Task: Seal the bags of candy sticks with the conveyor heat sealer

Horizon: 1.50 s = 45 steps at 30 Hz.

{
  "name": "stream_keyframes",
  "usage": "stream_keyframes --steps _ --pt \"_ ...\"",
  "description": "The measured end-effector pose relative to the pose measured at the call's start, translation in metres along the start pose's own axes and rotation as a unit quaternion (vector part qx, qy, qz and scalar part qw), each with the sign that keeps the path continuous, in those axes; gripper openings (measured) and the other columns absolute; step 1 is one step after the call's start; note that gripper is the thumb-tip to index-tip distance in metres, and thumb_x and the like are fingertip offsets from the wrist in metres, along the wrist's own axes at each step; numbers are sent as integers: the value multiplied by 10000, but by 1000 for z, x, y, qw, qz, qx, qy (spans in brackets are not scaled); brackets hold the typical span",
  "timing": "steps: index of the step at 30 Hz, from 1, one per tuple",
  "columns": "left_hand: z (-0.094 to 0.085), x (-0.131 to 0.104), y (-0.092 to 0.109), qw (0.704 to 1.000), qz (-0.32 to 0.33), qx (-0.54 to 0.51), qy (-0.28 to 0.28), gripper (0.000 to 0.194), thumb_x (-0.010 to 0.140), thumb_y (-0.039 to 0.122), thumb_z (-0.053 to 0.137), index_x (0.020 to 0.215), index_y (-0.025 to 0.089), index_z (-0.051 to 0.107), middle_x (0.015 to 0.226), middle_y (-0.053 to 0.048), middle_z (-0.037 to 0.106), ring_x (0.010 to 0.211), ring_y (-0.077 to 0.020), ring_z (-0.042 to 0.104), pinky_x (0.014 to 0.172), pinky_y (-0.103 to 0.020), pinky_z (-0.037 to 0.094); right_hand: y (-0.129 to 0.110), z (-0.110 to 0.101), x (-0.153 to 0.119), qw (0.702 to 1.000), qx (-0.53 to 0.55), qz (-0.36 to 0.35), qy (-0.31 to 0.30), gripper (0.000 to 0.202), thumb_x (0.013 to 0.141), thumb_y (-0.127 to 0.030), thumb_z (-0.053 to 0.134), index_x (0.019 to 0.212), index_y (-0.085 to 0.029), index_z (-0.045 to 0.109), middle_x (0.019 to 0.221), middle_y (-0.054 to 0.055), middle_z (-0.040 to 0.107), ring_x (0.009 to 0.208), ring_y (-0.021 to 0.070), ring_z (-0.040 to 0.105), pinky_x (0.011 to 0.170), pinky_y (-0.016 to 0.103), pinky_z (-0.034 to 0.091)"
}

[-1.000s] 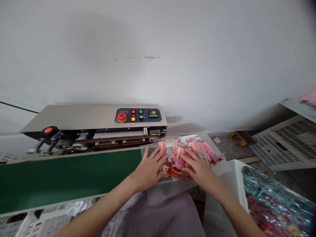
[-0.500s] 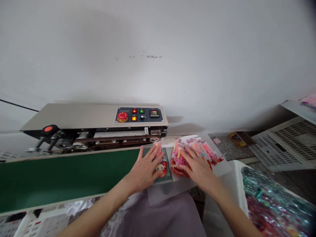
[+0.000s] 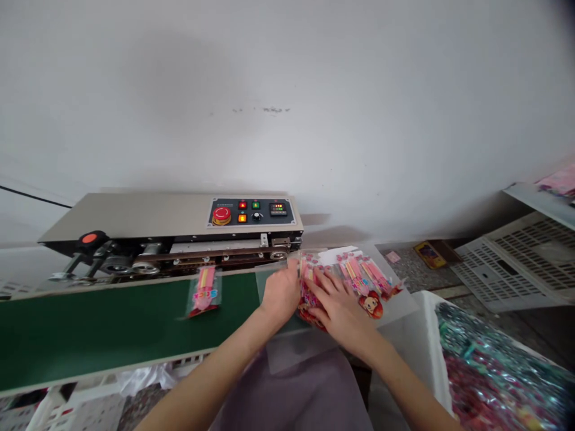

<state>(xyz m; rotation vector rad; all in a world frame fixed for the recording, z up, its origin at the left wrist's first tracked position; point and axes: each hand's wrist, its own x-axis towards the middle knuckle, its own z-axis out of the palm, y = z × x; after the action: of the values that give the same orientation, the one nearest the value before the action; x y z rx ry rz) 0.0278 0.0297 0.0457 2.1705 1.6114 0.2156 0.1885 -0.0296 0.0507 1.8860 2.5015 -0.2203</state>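
- One clear plastic packet with pink sticks and a printed label (image 3: 204, 293) lies alone on the green conveyor belt (image 3: 112, 326), under the sealing rail of the grey metal band sealer machine (image 3: 148, 215); I judge that one packet fed and the rest unfed.
- The fanned stack of clear pink-printed packets (image 3: 359, 278) sits at the belt's right end, just beside the sealer's intake, many deep by the look of it.
- The left hand (image 3: 281, 293) rests at the stack's left edge, fingers curled down onto the nearest packet; whether they pinch it or only press is not clear.
- The right hand (image 3: 335, 305) lies flat and spread on top of the stack, fingers open, pressing rather than gripping.
- More shiny wrapped goods fill the white plastic crate (image 3: 429, 335) to the right, so much looks left to do.
- Room: the belt between the lone packet and the hands is bare green; the belt's near edge runs along a pale strip. Behind the stack the white wall stands close, and white slotted crates (image 3: 521, 263) crowd the right side.
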Motion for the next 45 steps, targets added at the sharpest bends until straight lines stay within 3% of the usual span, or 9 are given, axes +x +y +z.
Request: stream_keyframes --steps 7,12,19,23,25,27,33,40,45 --pt "12 -11 -14 999 1 -33 32 186 970 146 430 1124 192 523 965 -73 739 910 -235 730 770 -313 510 12 -1 0 998 -48 33 39 489 941 -155 463 1410 -236 574 1555 108 446 1448 370 343 1141 573 316" --pt "11 -13 -18 998 15 -36 54 168 977 126 423 1030 204 561 986 -51 724 901 -210 711 753 -290 500 -2 4 3 999 -2 -15 41 458 987 -271 480 1442 -289 529 1532 45 488 1418 320 394 1138 552 324" --pt "11 -21 -17 993 38 49 96 192 962 103 456 1004 181 626 1046 -88 685 969 -233 668 803 -330 530 2 14 0 997 -51 30 57 464 974 -172 444 1398 -300 580 1499 47 528 1380 335 442 1106 556 341" --pt "22 -25 -24 974 158 98 126 324 1004 191 442 1293 175 588 1415 -132 564 1308 -279 518 1033 -436 465 2 18 0 997 -49 32 59 492 968 -148 415 1415 -286 567 1517 37 506 1404 320 416 1120 533 339" --pt "30 -27 -33 959 233 112 112 434 1049 333 378 1445 183 475 1556 -117 443 1456 -281 356 1156 -522 338 2 18 -1 997 -44 31 59 482 972 -155 411 1406 -282 578 1519 30 503 1408 318 410 1125 530 335" --pt "37 -29 -42 951 264 127 102 531 1065 439 279 1518 182 383 1617 -105 350 1519 -275 228 1203 -604 202 2 18 -1 997 -40 28 58 477 975 -165 416 1409 -285 576 1523 20 497 1407 319 407 1134 533 327" --pt "38 -36 -61 951 255 147 95 574 1071 458 188 1567 189 298 1665 -79 211 1552 -255 102 1218 -630 81 2 17 2 998 -39 20 53 527 957 -103 385 1409 -300 573 1522 14 497 1418 303 398 1144 541 307" --pt "35 -38 -63 953 247 151 96 579 1068 480 194 1557 199 326 1657 -83 240 1547 -251 133 1219 -629 75 0 17 3 999 -26 17 45 559 941 -79 371 1427 -288 553 1534 7 482 1427 296 385 1153 526 295" --pt "30 -44 -64 959 223 152 92 554 1068 449 221 1544 200 359 1631 -94 314 1522 -260 234 1218 -626 110 -10 13 7 999 -13 7 43 594 906 -45 391 1424 -284 557 1529 15 490 1437 302 371 1156 534 294"
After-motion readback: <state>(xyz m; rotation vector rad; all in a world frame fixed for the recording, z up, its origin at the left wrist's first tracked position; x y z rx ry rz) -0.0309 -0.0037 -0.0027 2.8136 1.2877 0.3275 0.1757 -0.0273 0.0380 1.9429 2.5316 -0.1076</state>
